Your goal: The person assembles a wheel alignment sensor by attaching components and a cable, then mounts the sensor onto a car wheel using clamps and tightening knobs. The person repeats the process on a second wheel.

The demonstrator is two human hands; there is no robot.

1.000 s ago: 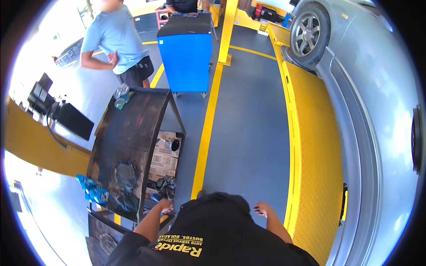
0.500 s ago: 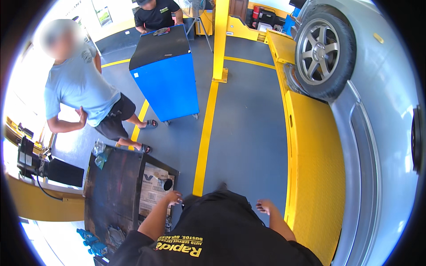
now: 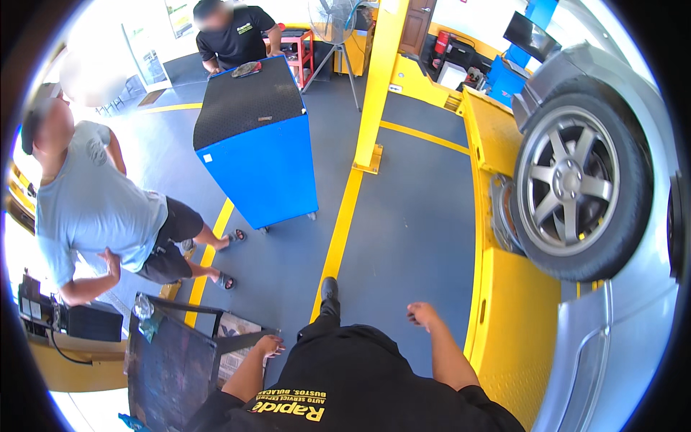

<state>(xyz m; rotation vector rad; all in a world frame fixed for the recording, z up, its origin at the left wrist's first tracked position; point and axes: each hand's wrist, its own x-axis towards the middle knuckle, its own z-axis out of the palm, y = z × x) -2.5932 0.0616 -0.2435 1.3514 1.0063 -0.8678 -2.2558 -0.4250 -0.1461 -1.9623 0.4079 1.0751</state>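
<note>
My left hand (image 3: 271, 345) is empty, fingers loosely apart, beside a dark steel cart (image 3: 169, 371) with cardboard on its lower shelf and crumpled clear plastic on top. My right hand (image 3: 421, 314) hangs empty, fingers slightly curled and apart, left of the yellow lift runway (image 3: 511, 324). My dark shoe (image 3: 330, 288) is on the yellow floor line. On the right stands a silver car (image 3: 619, 338) with a spoked alloy wheel (image 3: 566, 180) on the lift.
A person in light blue (image 3: 97, 209) stands at left. A blue wheeled cabinet (image 3: 259, 173) is ahead, another person in black (image 3: 232, 36) leaning at it. A yellow post (image 3: 376, 101), a fan on a stand (image 3: 331, 21) and a monitor (image 3: 531, 36) are farther off.
I have moved forward: the wheel, cabinet and person in light blue appear nearer, and the steel cart has slid down and back in view. My shoe now shows ahead.
</note>
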